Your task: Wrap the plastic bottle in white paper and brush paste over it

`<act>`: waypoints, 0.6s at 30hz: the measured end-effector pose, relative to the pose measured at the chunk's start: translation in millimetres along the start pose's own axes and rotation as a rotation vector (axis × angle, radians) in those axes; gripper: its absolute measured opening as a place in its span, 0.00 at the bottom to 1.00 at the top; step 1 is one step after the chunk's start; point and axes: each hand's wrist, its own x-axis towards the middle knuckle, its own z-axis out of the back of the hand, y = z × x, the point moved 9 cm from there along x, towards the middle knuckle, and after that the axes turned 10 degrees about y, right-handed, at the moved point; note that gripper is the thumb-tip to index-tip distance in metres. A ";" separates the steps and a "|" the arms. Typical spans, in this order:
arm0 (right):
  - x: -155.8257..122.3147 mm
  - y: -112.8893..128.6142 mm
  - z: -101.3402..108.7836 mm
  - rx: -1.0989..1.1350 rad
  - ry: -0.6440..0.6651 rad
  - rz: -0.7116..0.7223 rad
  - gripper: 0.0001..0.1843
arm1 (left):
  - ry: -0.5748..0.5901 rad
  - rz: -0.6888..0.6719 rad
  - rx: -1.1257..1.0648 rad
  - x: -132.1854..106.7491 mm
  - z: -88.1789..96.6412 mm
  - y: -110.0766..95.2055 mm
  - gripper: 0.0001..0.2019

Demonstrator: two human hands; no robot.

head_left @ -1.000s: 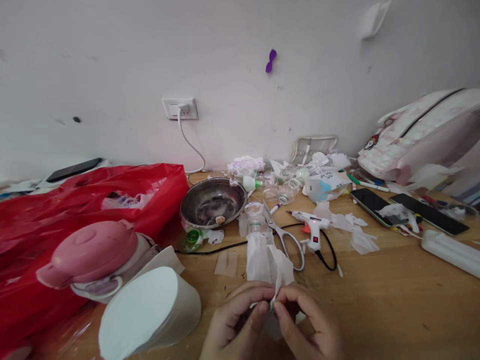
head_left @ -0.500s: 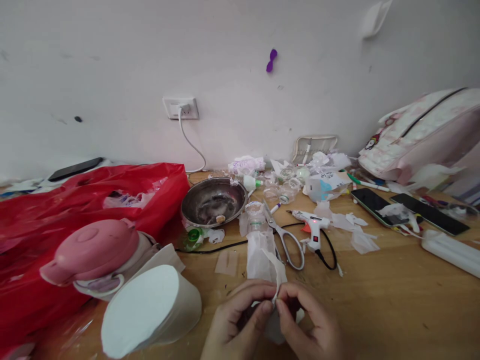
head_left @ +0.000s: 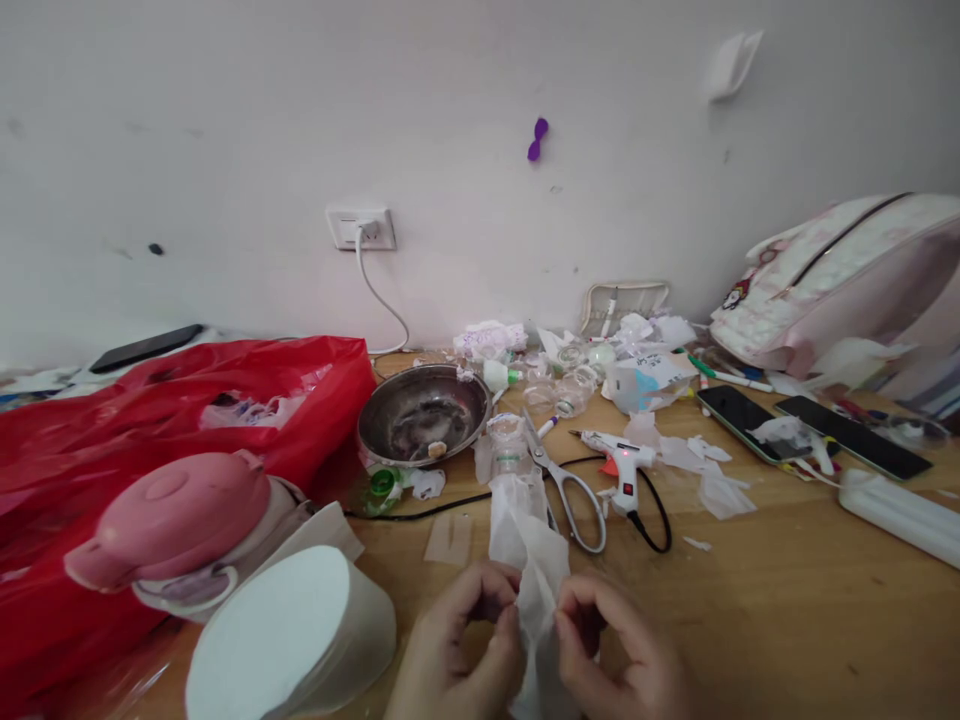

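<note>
At the bottom centre, a crinkled white strip of thin tissue-like paper (head_left: pixel 541 590) stretches between my two hands. My left hand (head_left: pixel 469 645) pinches its left edge between thumb and forefinger. On the opposite edge, my right hand (head_left: pixel 611 650) has the same kind of pinch. Just beyond the strip lies a clear plastic bottle (head_left: pixel 510 448), its lower part covered by white paper. Grey-handled scissors (head_left: pixel 581 505) lie against the bottle's right side. A white glue gun (head_left: pixel 624 462) with a lit red light rests further right.
To the left stand a roll of white material (head_left: pixel 360 630), a pink-lidded cup (head_left: pixel 187 510) and a red plastic bag (head_left: pixel 315 380). A metal bowl (head_left: pixel 375 440) sits behind. Plastic scraps (head_left: pixel 577 385), phones (head_left: pixel 847 435) and a backpack (head_left: pixel 832 290) line the back and right.
My hands have moved slightly apart, and the paper strip between them is spread wider. A small white scrap now lies right of the glue gun's cord. The view has tilted up slightly.
</note>
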 end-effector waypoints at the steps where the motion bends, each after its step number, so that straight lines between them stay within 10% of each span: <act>1: -1.3 -2.5 3.9 0.007 -0.017 -0.014 0.07 | -0.019 -0.010 0.001 -1.2 3.3 -0.4 0.07; 10: -18.4 -47.9 48.2 -0.015 -0.148 -0.246 0.07 | -0.147 -0.064 0.008 -14.1 24.1 1.3 0.12; 18: -22.8 -55.1 47.5 0.112 -0.125 -0.213 0.10 | -0.079 -0.101 0.021 -12.9 13.8 -8.6 0.09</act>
